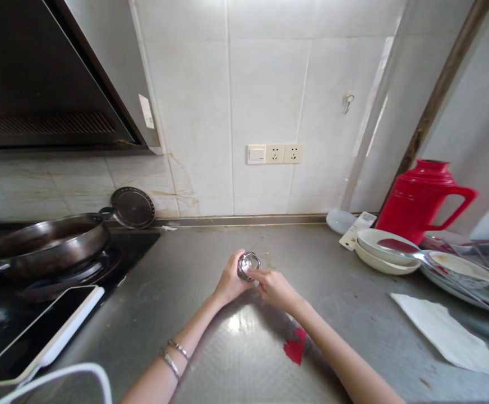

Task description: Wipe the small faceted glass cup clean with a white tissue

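Note:
A small shiny metal cup (246, 264) is held just above the middle of the steel counter, its round opening facing the camera. My left hand (231, 280) wraps round its left side and underside. From the right, my right hand (273, 287) reaches to the cup with the index finger extended to its rim or opening; the other fingers are curled. Whether those curled fingers hold anything is hidden. Below my right hand, a red scrap (295, 346) lies on the counter.
A pan (55, 247) sits on the stove at left, with a phone (38, 331) and white cable in front. At right stand stacked bowls (385, 264), plates and a red thermos (416, 202). A white tissue (450, 334) lies nearer.

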Demonstrator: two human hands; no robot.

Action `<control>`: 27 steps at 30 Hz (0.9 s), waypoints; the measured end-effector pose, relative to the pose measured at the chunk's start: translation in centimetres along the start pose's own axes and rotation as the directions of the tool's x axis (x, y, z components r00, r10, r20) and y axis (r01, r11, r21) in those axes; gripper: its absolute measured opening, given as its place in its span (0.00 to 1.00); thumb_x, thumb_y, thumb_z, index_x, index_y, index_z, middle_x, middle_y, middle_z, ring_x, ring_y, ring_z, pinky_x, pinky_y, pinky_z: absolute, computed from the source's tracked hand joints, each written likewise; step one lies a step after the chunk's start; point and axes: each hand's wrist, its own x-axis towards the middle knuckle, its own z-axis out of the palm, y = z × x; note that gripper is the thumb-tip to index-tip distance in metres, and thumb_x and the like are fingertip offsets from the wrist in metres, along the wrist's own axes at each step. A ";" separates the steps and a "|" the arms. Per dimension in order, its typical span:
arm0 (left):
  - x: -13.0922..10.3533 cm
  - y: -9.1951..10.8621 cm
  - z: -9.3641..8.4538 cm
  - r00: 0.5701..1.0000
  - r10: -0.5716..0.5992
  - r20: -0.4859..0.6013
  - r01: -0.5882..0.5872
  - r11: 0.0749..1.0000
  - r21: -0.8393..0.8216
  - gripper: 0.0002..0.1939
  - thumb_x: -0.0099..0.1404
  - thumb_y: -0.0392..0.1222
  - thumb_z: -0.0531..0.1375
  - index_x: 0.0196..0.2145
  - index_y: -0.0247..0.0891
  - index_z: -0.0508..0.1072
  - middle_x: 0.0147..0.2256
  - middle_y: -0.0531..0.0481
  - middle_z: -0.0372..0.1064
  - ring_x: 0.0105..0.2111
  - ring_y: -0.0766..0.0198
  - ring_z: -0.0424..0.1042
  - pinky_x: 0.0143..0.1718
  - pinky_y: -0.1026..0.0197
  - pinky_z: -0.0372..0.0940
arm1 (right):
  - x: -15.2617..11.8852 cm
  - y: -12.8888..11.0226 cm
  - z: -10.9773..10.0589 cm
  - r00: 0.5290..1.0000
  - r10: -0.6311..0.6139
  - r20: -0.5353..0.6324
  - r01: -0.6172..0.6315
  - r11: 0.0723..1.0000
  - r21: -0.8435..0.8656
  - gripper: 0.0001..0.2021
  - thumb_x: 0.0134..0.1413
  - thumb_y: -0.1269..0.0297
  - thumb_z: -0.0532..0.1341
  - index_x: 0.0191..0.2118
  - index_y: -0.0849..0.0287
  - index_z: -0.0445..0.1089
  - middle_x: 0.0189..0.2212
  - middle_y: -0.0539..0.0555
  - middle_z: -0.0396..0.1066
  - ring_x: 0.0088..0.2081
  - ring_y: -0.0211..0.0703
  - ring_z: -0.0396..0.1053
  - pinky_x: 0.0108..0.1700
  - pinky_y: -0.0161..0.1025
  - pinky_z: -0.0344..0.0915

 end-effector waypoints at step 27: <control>0.9 2.0 -1.4 0.883 -0.246 0.399 0.456 0.248 -0.855 0.26 0.49 0.48 0.68 0.44 0.33 0.73 0.37 0.42 0.75 0.34 0.59 0.73 0.37 0.60 0.64 | 1.1 -0.1 -2.8 0.999 0.000 -0.051 0.027 0.843 0.537 0.21 0.35 0.80 0.51 0.36 0.61 0.74 0.36 0.54 0.74 0.27 0.35 0.70 0.28 0.29 0.65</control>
